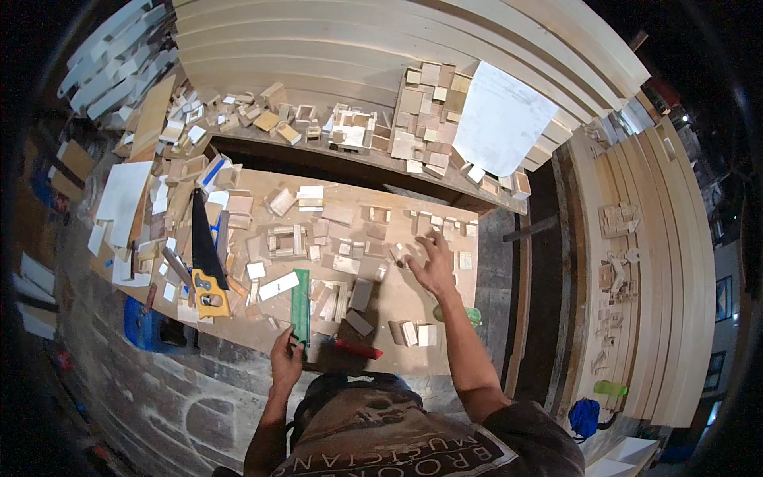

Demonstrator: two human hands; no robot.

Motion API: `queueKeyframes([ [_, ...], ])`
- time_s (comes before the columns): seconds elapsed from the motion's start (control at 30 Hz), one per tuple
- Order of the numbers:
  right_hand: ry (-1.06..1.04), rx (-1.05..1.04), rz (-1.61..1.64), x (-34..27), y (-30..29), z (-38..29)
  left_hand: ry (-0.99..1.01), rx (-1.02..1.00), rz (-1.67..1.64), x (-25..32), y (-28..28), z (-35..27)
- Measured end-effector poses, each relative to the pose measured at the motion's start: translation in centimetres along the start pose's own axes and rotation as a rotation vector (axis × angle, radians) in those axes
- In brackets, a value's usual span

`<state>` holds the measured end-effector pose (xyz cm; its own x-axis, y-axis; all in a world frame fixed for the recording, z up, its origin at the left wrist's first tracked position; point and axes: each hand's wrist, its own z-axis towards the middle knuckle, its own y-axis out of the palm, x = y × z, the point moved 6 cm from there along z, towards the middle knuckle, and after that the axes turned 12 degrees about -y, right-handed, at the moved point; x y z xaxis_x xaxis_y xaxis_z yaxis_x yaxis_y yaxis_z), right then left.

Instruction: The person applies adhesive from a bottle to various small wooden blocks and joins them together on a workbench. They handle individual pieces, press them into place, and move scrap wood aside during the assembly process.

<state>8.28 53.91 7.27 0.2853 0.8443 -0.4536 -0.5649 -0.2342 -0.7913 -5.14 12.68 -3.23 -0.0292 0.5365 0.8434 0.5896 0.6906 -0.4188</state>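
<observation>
My left hand (287,360) is at the table's front edge, its fingers at the lower end of a green ruler-like strip (301,304). Whether they grip the strip is unclear. Over the right part of the plywood tabletop (411,298), my right hand (435,266) reaches forward with thumb and fingers apart and nothing between them. A small wooden block (397,253) lies just left of its thumb. Beyond the fingertips stands a row of small wood pieces (444,223). Between the hands are a wooden block (360,294) and a red-handled tool (357,349).
A handsaw with a yellow handle (210,295) lies at the left among offcuts. Wooden blocks form a rectangular frame (287,241). A green bottle (473,316) is beside my right forearm. Behind, a shelf holds a block assembly (426,113) and a white board (503,119).
</observation>
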Motion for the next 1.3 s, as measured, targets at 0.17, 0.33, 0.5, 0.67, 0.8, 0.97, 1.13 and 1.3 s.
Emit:
queueKeyframes([
  [0.17, 0.162, 0.116, 0.220, 0.1, -3.3, -10.0, 0.170, 0.030, 0.167, 4.6, 3.5, 0.3],
  [0.33, 0.297, -0.020, 0.407, -2.8, -1.5, -19.6, 0.240, 0.051, 0.187, 7.2, 7.9, 0.6],
  [0.5, 0.315, -0.141, 0.518, -2.6, 0.2, -25.3, 0.199, 0.029, 0.281, 9.3, 12.0, 0.4],
  [0.67, 0.163, -0.242, 0.356, -0.6, -0.6, -25.9, 0.149, 0.020, 0.419, 11.1, 15.3, -1.8],
  [0.8, 0.245, -0.206, 0.315, 0.5, -3.4, -23.7, 0.053, 0.016, 0.496, 12.2, 16.6, -4.3],
  [0.97, 0.108, -0.024, 0.435, 2.5, -2.8, -24.4, -0.027, 0.163, 0.428, 9.0, 15.3, -5.0],
  [1.13, 0.141, -0.156, 0.413, 3.1, -2.0, -25.2, 0.040, 0.322, 0.267, 6.8, 12.8, -4.1],
  [1.3, 0.202, -0.128, 0.441, 1.9, -1.8, -23.4, 0.043, 0.309, 0.247, 6.8, 11.8, -1.3],
])
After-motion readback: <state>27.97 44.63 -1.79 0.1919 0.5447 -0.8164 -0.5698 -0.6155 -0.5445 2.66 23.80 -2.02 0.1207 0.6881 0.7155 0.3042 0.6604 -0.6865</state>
